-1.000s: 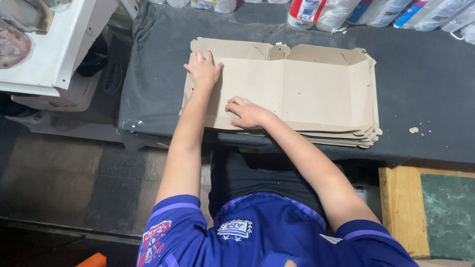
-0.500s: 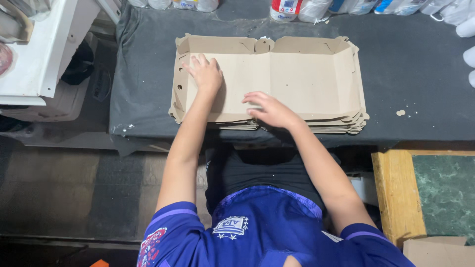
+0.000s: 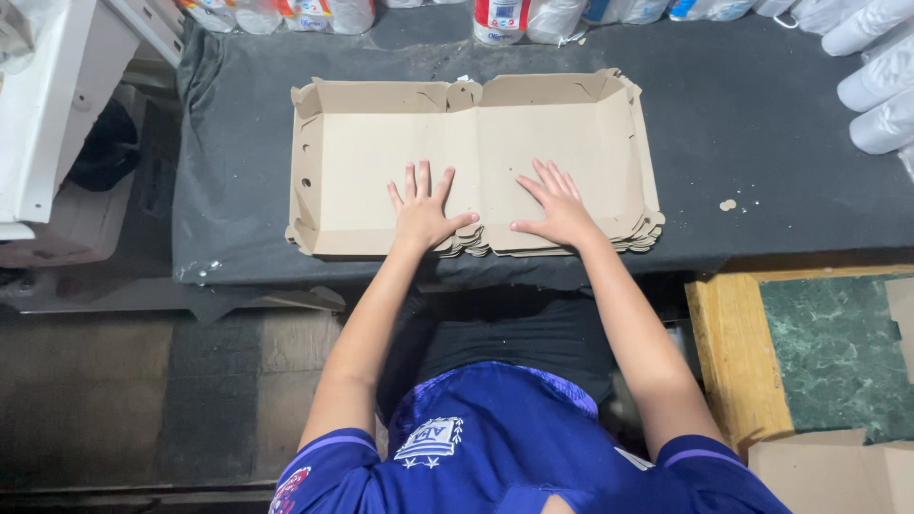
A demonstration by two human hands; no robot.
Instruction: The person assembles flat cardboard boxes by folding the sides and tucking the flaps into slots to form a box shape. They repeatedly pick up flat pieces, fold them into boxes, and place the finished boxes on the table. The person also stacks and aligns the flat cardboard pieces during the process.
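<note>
A stack of flat brown cardboard box blanks [image 3: 381, 143] lies on a table covered with a dark cloth [image 3: 762, 133]. The top blank has raised side flaps and small round holes at its left end. My left hand [image 3: 424, 209] rests flat on the top blank, fingers spread, near the front edge left of the centre fold. Just right of that fold, my right hand [image 3: 557, 205] presses flat on the same blank, fingers apart. Neither hand grips anything.
Bottles and plastic-wrapped rolls [image 3: 881, 67] line the table's far edge and right corner. Small crumbs [image 3: 728, 205] lie on the cloth to the right. A white cabinet [image 3: 48, 105] stands at left. A wooden-framed green slab [image 3: 838, 352] and a cardboard box [image 3: 838, 471] sit at lower right.
Both hands moved from the stack's left side to its front middle and now lie flat with fingers spread. The camera view shifted so the whole stack is centred.
</note>
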